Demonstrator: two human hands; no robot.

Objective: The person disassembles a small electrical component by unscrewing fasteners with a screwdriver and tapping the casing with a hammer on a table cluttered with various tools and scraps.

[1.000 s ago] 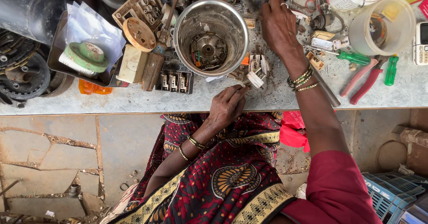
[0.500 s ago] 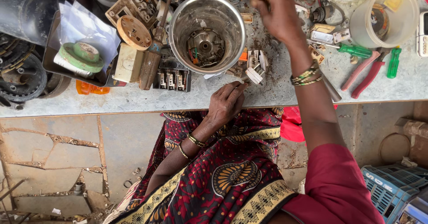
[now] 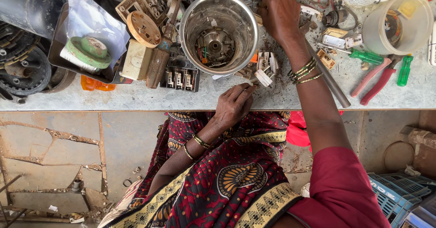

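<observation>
Right hand (image 3: 280, 15) reaches beside steel jar (image 3: 220, 32) (left hand (image 3: 234, 104) at bench edge).

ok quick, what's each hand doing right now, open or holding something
Left hand: fingers curled at the bench edge, touching small switch parts; a grip cannot be told.
Right hand: closed among clutter beside the steel jar; what it holds is hidden.

Steel jar (image 3: 220, 32) mid-bench, switch block (image 3: 180, 77) before it, pliers (image 3: 376, 80) far right, tape roll (image 3: 88, 52) left.

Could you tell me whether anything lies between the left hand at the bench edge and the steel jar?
Yes. A cluster of small switch parts lies between the left hand and the steel jar, beside its lower rim.
</observation>
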